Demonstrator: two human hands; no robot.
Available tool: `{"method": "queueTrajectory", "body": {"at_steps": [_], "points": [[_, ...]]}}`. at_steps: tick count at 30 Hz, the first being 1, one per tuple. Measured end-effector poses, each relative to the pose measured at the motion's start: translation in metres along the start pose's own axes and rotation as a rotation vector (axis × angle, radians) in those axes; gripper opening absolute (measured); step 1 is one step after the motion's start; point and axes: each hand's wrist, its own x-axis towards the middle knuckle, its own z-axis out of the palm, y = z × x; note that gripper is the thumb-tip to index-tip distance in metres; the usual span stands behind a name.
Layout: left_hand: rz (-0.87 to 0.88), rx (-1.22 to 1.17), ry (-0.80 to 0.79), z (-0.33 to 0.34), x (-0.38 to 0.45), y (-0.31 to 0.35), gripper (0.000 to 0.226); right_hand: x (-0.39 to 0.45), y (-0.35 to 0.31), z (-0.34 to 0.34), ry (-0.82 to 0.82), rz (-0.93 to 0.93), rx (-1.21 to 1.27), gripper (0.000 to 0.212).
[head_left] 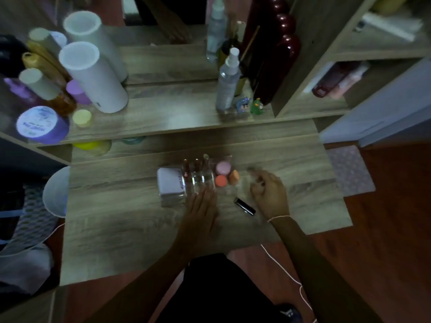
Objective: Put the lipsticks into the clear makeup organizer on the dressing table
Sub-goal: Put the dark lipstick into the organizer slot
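The clear makeup organizer [198, 180] is sitting near the middle of the dressing table [121, 229], and everything below is placed from it. Just left of it, touching its side, a pale boxy case [169, 184] is standing. In the organizer's left slots, three lipsticks [196, 165] are already standing upright; its right compartments are holding a pink round puff [223, 168] and two orange sponges [227, 179].

The left hand [200, 210] is lying at the organizer's near edge, fingers stretched flat with the tips touching the clear wall. It is grasping nothing and, by my reading, is steadying the organizer.

Just off the organizer's near right corner, a dark lipstick [245, 206] is lying on its side on the table, not yet stored. Beyond it, further right of the organizer, the right hand [270, 194] is hovering with fingers loosely curled. The fingertips are blurring, so I cannot tell whether they are pinching something small or are empty; the dark lipstick itself is lying free, just beside the hand.

The step in hand looks like the last of the loading: most lipsticks are in and one is waiting. The next move is calling for the right hand to close on the dark lipstick, turn it upright, and lower it into a free slot while the left hand is bracing the organizer against tipping.
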Motion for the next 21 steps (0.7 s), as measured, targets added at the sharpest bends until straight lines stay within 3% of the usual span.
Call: {"method": "queueTrajectory", "body": {"at_steps": [6,14,21], "points": [[-0.052,0.134,-0.11,0.005,0.01,0.001,0.067,-0.042,0.026,0.028,-0.197,0.013,-0.053,0.047],[-0.055,0.158,-0.118,0.019,0.012,-0.011,0.067,-0.047,0.028,0.043,-0.073,0.053,-0.057,0.034],[-0.059,0.122,-0.124,0.022,0.01,-0.016,0.069,-0.045,0.025,0.041,-0.084,0.101,0.015,0.026]]}}
